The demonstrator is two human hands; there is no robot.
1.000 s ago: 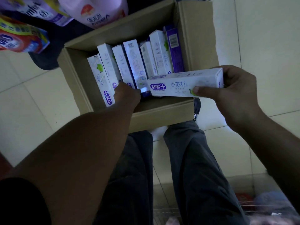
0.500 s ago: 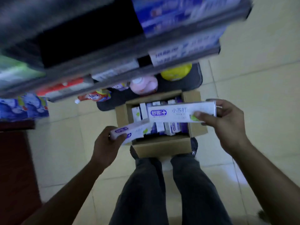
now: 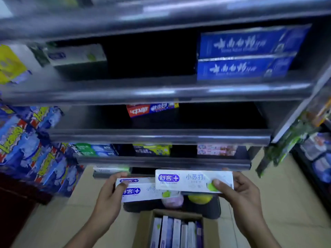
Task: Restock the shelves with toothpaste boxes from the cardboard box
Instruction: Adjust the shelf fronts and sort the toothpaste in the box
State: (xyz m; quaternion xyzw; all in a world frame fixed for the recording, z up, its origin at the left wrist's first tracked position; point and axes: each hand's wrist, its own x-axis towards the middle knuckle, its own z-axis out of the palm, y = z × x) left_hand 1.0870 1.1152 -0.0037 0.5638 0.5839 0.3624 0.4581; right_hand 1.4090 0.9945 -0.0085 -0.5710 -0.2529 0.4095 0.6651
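At the bottom edge, an open cardboard box point(image 3: 143, 228) sits on the tiled floor with a row of toothpaste boxes point(image 3: 176, 231) standing on end inside it. Above it, both hands are raised, each closed around one white toothpaste carton held lengthwise. The left hand point(image 3: 109, 197) grips the left end of the lower white carton point(image 3: 141, 191), thumb across its front face. The right hand point(image 3: 241, 192) clamps the right end of the upper white carton point(image 3: 189, 179), thumb on the green mark; this carton overlaps the other's right end. Beyond the hands rise the grey metal shelves point(image 3: 157, 136). The view is blurred there, but a red and blue toothpaste box point(image 3: 152, 109) seems to lie alone on one tier, and two dark blue boxes point(image 3: 245, 54) are stacked on the tier above, at right.
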